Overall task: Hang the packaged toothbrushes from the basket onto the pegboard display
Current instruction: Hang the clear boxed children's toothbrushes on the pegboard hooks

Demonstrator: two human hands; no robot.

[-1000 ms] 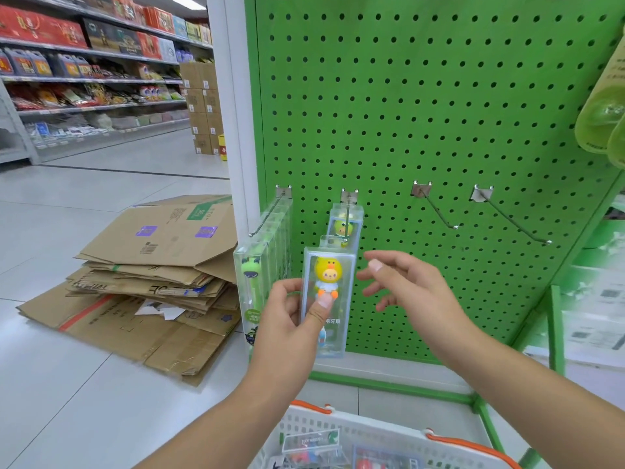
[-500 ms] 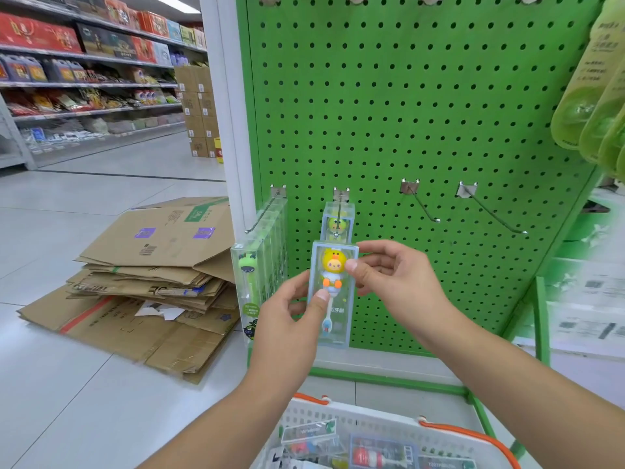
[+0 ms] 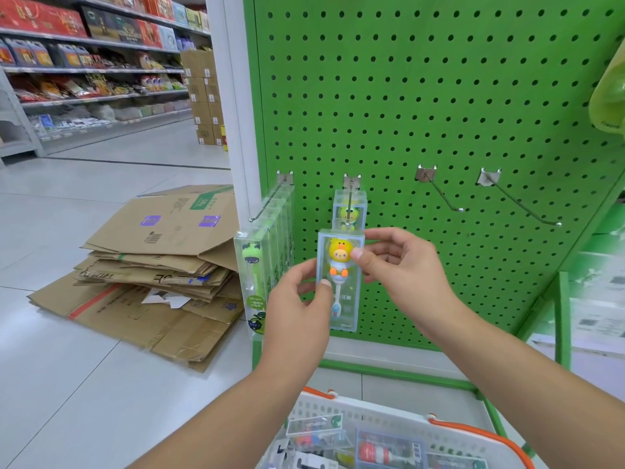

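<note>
Your left hand [image 3: 297, 299] and right hand [image 3: 402, 265] both pinch the yellow toothbrush pack [image 3: 340, 279], just below the second hook's tip [image 3: 345, 225] on the pegboard [image 3: 439, 96].

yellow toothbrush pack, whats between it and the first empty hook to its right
In the head view, the right hand pinching the yellow toothbrush pack; beyond it only bare pegboard up to the empty hook.

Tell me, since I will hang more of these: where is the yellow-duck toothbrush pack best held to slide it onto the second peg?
Probably by its long side edges, around mid-height, coming from both sides. The toothbrush pack is a tall, narrow, upright clear box, and the left hand and right hand pinch it that way. That leaves its top free for the peg.
</note>
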